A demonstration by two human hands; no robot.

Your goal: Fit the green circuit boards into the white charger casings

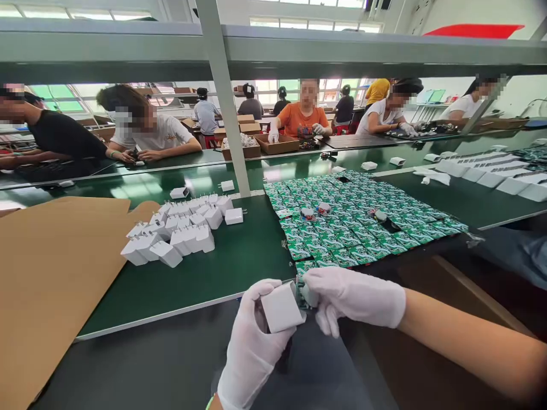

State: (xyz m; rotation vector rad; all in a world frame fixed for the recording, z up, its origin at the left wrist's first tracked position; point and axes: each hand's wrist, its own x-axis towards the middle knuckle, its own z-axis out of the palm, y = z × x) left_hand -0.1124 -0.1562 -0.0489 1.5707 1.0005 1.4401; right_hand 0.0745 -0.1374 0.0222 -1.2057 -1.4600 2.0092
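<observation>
While the gloved fingers of the left hand [250, 347] clench a white charger housing [280, 307] just off the near edge of the green counter [183, 296], the right hand [352, 296] pinches a green circuit board [305, 295] against the housing's open end. A modest cluster of white chargers [171, 236] stands on the counter beside a brown cardboard sheet [55, 285], while a far larger field of bare green boards [354, 222] remains spread out ahead.

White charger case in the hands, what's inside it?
A green circuit board pokes from the open end of the case, held by the left hand, with the right hand on the board. Anything deeper is hidden by its walls.
</observation>
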